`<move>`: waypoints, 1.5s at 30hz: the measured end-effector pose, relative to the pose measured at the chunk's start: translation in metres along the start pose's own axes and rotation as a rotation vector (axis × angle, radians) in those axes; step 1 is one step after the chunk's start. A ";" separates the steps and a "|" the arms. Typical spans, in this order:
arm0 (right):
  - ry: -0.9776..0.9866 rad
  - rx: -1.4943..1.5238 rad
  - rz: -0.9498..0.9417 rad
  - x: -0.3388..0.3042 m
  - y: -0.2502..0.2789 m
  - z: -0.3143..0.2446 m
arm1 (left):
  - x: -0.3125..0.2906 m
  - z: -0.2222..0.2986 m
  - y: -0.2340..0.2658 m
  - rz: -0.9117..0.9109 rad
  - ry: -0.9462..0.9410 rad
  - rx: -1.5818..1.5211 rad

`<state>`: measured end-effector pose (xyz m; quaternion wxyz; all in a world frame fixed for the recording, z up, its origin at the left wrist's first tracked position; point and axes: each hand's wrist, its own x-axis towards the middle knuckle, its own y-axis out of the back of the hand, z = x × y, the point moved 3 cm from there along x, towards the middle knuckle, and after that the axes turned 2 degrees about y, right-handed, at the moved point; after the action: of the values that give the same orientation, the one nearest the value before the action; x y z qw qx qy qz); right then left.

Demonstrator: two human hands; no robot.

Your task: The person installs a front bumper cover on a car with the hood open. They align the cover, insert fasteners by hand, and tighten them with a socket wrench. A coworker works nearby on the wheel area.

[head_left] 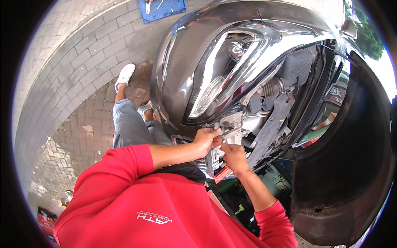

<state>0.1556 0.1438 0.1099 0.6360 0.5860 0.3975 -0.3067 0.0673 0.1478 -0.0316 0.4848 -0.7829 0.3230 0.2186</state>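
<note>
My left hand is closed in a pinch at the front of an open engine bay, beside the car's headlight. What its fingertips hold is too small to make out. Close by, my right hand is wrapped round a tool whose red handle sticks out below the fist. Its working end is hidden between the two hands, so its kind does not show. Both hands are over a pale metal bracket at the inner edge of the headlight.
A raised dark hood stands on the right. Behind the bracket lie a long black cover and a ribbed air hose. The grey-brown bumper curves past my legs. A blue tray with tools lies on the paving.
</note>
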 end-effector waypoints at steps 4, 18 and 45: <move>-0.640 1.070 -0.201 -0.008 -0.006 0.008 | -0.001 0.003 -0.001 0.001 -0.008 0.030; -0.222 0.212 -0.099 -0.004 -0.005 0.021 | 0.002 -0.002 0.004 -0.071 -0.009 -0.020; 0.535 -1.107 0.262 -0.021 -0.021 0.003 | -0.006 0.006 0.000 -0.081 0.043 0.175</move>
<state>0.1277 0.1368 0.1175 0.7560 0.2703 0.5677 0.1821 0.0628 0.1552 -0.0307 0.5526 -0.7545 0.3192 0.1531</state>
